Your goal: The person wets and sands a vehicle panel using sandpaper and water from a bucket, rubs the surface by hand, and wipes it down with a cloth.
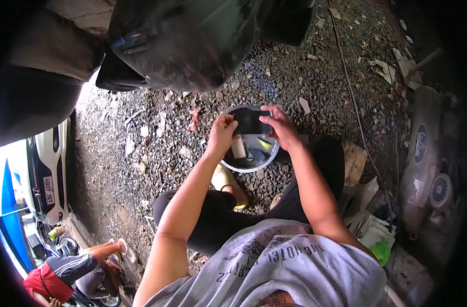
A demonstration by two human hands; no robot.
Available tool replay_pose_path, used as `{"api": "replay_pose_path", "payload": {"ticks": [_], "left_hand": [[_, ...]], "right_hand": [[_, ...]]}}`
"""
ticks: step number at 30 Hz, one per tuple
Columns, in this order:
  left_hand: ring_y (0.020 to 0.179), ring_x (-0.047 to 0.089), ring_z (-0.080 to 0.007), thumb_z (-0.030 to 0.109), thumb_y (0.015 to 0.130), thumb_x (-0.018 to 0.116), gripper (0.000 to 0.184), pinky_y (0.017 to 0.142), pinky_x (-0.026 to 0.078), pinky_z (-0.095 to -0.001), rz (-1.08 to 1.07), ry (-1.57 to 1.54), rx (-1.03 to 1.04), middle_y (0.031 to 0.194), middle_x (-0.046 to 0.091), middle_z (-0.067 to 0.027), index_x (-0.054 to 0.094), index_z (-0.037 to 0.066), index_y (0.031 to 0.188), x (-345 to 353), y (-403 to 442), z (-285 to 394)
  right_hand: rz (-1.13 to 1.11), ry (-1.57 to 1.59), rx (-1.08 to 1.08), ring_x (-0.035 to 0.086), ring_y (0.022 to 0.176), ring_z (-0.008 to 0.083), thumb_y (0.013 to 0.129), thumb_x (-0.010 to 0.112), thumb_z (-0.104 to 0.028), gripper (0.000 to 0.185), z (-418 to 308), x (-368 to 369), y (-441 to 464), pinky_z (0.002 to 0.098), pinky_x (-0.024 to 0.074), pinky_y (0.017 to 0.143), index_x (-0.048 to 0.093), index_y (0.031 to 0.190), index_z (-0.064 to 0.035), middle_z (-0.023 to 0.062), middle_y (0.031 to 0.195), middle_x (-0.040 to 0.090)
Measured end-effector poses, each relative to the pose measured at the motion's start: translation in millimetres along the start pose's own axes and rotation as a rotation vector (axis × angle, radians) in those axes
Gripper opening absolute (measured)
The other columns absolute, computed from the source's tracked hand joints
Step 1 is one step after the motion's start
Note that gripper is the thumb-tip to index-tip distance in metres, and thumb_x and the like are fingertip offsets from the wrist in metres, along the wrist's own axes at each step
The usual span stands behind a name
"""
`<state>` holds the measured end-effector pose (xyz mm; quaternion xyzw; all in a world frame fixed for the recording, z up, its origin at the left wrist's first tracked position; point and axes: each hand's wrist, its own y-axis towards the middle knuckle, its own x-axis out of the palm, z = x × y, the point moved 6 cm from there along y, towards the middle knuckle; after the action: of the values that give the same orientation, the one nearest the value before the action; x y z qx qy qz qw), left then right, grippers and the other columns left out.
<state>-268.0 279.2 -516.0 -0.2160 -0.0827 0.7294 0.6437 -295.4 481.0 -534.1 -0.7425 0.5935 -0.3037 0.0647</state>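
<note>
A thin black rectangular sheet (pixel 250 123) is stretched between my two hands over a round bucket (pixel 233 167). My left hand (pixel 223 132) pinches its left end between thumb and fingers. At the other end, my right hand (pixel 281 125) grips the sheet's right edge, thumb on top. Inside the bucket is dark liquid, along with a pale block (pixel 238 147) and something yellow (pixel 265 144). The sheet covers the far part of the bucket's opening.
Large dark glossy curved panels (pixel 187 46) hang close ahead. Gravel (pixel 182 133) with litter surrounds the bucket. A cable (pixel 348 77) crosses the ground at right, near a grey tank-like machine (pixel 422 138). A parked white car (pixel 49 148) and another person (pixel 64 271) are at left.
</note>
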Motion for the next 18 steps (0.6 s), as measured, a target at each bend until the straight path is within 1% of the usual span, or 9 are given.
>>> {"api": "replay_pose_path", "payload": {"ticks": [2, 4, 5, 6, 9, 10, 11, 14, 18], "left_hand": [[0.085, 0.059, -0.0118, 0.012, 0.1, 0.06, 0.018, 0.064, 0.056, -0.027, -0.051, -0.102, 0.005, 0.095, 0.059, -0.0032, 0.054, 0.004, 0.114, 5.3, -3.6, 1.6], [0.088, 0.061, -0.013, 0.012, 0.099, 0.062, 0.019, 0.071, 0.057, -0.028, -0.104, -0.025, 0.02, 0.1, 0.06, -0.0039, 0.055, 0.003, 0.113, 7.7, -6.3, 8.0], [0.091, 0.062, -0.015, 0.011, 0.097, 0.063, 0.021, 0.075, 0.057, -0.0292, -0.019, 0.187, 0.151, 0.103, 0.061, -0.0058, 0.056, 0.001, 0.114, 2.9, -8.5, 15.3], [0.093, 0.063, -0.0171, 0.01, 0.096, 0.065, 0.023, 0.078, 0.056, -0.0303, 0.072, 0.395, 0.283, 0.105, 0.062, -0.0077, 0.057, 0.0, 0.115, 0.6, -14.5, 27.1], [0.102, 0.063, -0.024, 0.008, 0.091, 0.07, 0.031, 0.083, 0.054, -0.0316, 0.146, 0.429, 0.596, 0.115, 0.062, -0.0134, 0.061, 0.002, 0.12, 4.7, -55.4, 88.0], [0.104, 0.062, -0.0248, 0.007, 0.09, 0.071, 0.033, 0.084, 0.054, -0.0316, 0.166, 0.459, 0.702, 0.116, 0.062, -0.014, 0.061, 0.002, 0.121, 6.4, -67.8, 105.1], [0.109, 0.06, -0.027, 0.005, 0.089, 0.07, 0.033, 0.085, 0.053, -0.0338, 0.183, 0.488, 0.779, 0.12, 0.061, -0.0143, 0.06, 0.003, 0.121, 4.5, -78.9, 119.5], [0.111, 0.056, -0.0332, 0.008, 0.089, 0.069, 0.034, 0.096, 0.046, -0.0424, 0.341, 0.529, 1.092, 0.119, 0.06, -0.017, 0.059, 0.001, 0.12, -12.2, -107.6, 155.0], [0.121, 0.048, -0.0291, 0.011, 0.1, 0.053, 0.029, 0.1, 0.041, -0.0402, 0.609, 0.494, 1.308, 0.132, 0.052, -0.0188, 0.049, -0.006, 0.124, -42.9, -124.1, 203.5]], "right_hand": [[-0.202, -0.188, 0.142, 0.058, 0.102, 0.0074, 0.091, 0.067, -0.024, 0.043, 0.0, 6.8, -8.9, 0.0334, 0.0526, 0.077, 0.058, 0.133, -0.0176, 0.0019, 0.111, 0.065], [-0.318, -0.113, 0.001, 0.059, 0.105, 0.0084, 0.094, 0.063, -0.021, 0.039, 10.9, 15.5, -1.1, 0.0356, 0.0531, 0.08, 0.06, 0.131, -0.0116, 0.0025, 0.113, 0.066], [-0.357, -0.216, -0.126, 0.06, 0.102, 0.0105, 0.097, 0.06, -0.028, 0.036, 3.9, 14.3, 0.3, 0.0314, 0.0548, 0.072, 0.061, 0.131, -0.0149, 0.0005, 0.113, 0.066], [-0.28, -0.2, -0.137, 0.061, 0.101, 0.0107, 0.097, 0.06, -0.028, 0.036, -6.0, 7.1, 2.4, 0.0316, 0.055, 0.071, 0.061, 0.13, -0.0132, 0.0009, 0.112, 0.066], [-0.103, -0.141, -0.214, 0.064, 0.092, 0.0123, 0.098, 0.06, -0.03, 0.039, -44.1, -29.1, -0.4, 0.0326, 0.0565, 0.069, 0.061, 0.128, -0.0055, 0.0041, 0.109, 0.067], [-0.064, -0.027, -0.1, 0.067, 0.091, 0.0162, 0.097, 0.061, -0.03, 0.041, -48.5, -52.6, -1.6, 0.0352, 0.0573, 0.074, 0.059, 0.13, -0.0055, 0.0068, 0.109, 0.067], [0.178, -0.163, -0.028, 0.068, 0.092, 0.0192, 0.097, 0.06, -0.028, 0.043, -14.4, -101.4, 36.1, 0.0414, 0.0574, 0.079, 0.056, 0.133, -0.0049, 0.0078, 0.11, 0.067], [0.796, -1.316, -0.122, 0.066, 0.098, 0.0199, 0.096, 0.059, -0.025, 0.043, 1.0, -164.3, 43.2, 0.0414, 0.0564, 0.081, 0.055, 0.135, -0.006, 0.0081, 0.11, 0.065], [0.391, 0.054, -0.167, 0.059, 0.11, 0.0214, 0.098, 0.053, -0.017, 0.043, -19.2, -103.6, 13.8, 0.0343, 0.0488, 0.095, 0.052, 0.14, -0.0094, 0.0078, 0.121, 0.06]]}}
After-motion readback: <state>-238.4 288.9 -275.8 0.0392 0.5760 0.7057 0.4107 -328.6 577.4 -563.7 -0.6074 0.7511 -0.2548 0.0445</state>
